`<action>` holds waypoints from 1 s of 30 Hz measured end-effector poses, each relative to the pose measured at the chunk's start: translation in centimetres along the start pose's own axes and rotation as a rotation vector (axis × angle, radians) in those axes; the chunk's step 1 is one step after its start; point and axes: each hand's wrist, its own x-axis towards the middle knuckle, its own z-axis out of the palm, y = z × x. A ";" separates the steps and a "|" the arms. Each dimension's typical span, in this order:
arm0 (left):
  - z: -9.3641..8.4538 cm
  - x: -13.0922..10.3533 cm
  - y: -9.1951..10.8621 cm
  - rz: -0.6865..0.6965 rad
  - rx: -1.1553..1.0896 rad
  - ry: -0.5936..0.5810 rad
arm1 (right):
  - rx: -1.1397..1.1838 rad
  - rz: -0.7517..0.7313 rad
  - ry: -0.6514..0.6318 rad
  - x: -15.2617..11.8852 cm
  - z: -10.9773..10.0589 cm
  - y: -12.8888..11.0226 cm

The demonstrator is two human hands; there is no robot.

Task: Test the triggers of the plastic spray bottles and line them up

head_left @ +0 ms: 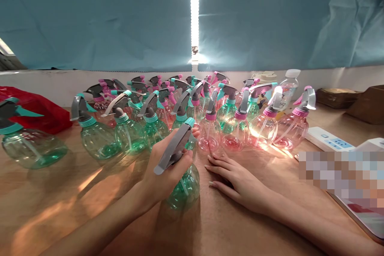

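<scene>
My left hand (168,164) is closed around the neck and trigger head of a green spray bottle (186,192), whose grey and teal nozzle sticks up above the fingers. The bottle's clear green body shows below the hand, at or close to the tabletop. My right hand (231,178) lies on the wooden table with its fingers stretched out and nothing in it. Just beyond it stand pink spray bottles (234,136). Green spray bottles (130,134) with teal collars line up past my left hand, and another green spray bottle (33,148) sits at the far left.
Several more spray bottles crowd behind the front row. A red plastic bag (45,114) lies at the left. To the right are a capped clear bottle (289,86), a white device with buttons (330,140), a blurred flat object (360,208) and a brown box (367,104).
</scene>
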 end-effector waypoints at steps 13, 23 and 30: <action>0.2 -0.2 0.2 -0.010 0.071 0.052 | -0.020 -0.007 0.020 -0.1 0.2 0.1; 0.3 0.0 -0.4 -0.006 0.076 0.069 | -0.022 -0.003 0.008 0.1 -0.1 -0.1; 0.3 0.0 0.5 -0.048 0.015 0.033 | 0.004 -0.030 0.037 0.0 0.0 0.0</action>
